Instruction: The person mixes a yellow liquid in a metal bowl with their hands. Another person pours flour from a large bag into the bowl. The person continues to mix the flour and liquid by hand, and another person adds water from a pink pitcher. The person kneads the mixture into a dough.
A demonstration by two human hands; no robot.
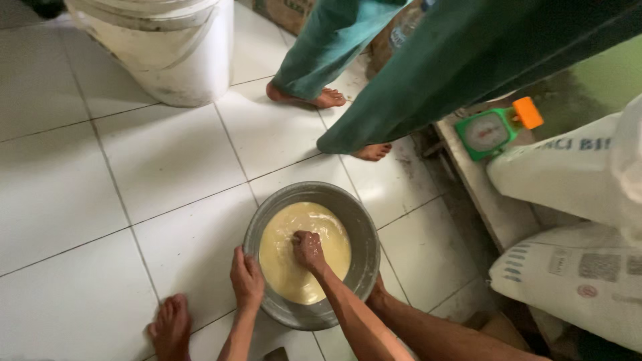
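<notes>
Two white sacks [575,267] w/ blue print stack at right edge, green scale [490,132] above them. Centre-bottom: our right hand [307,250] fisted in yellow batter [301,254]; left hand [246,277] grips basin [364,230] rim. White bucket [167,47] upper left; another person's feet [328,99] nearby.

A round grey metal basin [364,230] is set upright on the white tiled floor [167,167]. It is filled with a pale yellow, smooth, wet-looking dough [277,251], which is spread across the bottom of the basin and reaches partway up its walls.
</notes>
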